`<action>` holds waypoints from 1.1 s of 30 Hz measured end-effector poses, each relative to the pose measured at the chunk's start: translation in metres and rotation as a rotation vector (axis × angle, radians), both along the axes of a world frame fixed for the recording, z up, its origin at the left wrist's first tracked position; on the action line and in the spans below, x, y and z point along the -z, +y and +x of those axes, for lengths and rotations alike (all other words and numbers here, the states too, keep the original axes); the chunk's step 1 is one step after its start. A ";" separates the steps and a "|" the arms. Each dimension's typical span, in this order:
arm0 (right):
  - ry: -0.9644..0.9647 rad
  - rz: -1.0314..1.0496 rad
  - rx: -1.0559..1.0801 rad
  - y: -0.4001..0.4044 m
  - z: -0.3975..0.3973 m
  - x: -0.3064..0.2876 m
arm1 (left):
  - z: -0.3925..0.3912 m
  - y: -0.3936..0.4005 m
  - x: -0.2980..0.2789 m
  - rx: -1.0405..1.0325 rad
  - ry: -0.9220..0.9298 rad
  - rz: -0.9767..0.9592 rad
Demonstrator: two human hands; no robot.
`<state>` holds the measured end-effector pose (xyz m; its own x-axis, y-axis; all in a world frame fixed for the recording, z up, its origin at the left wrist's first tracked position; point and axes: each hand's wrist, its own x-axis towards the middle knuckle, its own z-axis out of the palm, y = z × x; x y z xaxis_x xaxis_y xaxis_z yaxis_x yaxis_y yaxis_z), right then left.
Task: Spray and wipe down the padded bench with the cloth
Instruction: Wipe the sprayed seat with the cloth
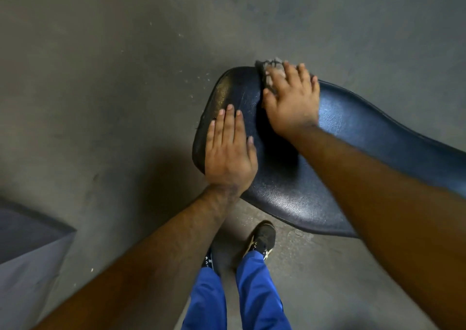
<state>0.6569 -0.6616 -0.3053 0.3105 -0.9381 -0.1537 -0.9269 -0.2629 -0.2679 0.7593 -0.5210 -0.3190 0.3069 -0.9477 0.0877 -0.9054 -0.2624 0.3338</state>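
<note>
The padded bench (290, 191) is dark blue, textured vinyl, running from the centre of the view out to the right edge. My left hand (228, 150) lies flat on its near left end, fingers together, holding nothing. My right hand (292, 100) presses a grey, frayed cloth (268, 68) down on the far edge of the pad. Most of the cloth is hidden under my palm and fingers. The left tip of the pad looks worn and shiny. No spray bottle is in view.
Grey concrete floor (113, 90) surrounds the bench, with small white specks near its far left end. A grey box-like block (27, 244) sits at the lower left. My legs in blue trousers and dark shoes (262, 239) stand beside the near edge of the bench.
</note>
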 end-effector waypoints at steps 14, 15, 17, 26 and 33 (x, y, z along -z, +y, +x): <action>-0.064 -0.056 -0.451 0.020 -0.075 0.003 | -0.001 0.001 0.000 0.016 -0.097 0.078; -0.047 -0.041 -0.273 0.009 -0.078 0.004 | -0.001 0.001 0.002 0.016 -0.102 0.071; -0.015 -0.013 0.162 0.011 -0.063 0.004 | 0.000 0.000 0.001 0.013 -0.099 0.066; 0.058 -0.019 0.297 0.065 -0.070 0.002 | 0.001 0.003 0.001 0.029 -0.055 0.032; 0.034 -0.079 0.098 0.114 -0.076 0.003 | 0.003 0.006 0.005 0.042 0.022 -0.045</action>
<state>0.5805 -0.5475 -0.3080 0.2121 -0.9734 -0.0867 -0.9575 -0.1893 -0.2177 0.7620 -0.5152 -0.3245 0.2696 -0.9550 0.1239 -0.9074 -0.2089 0.3648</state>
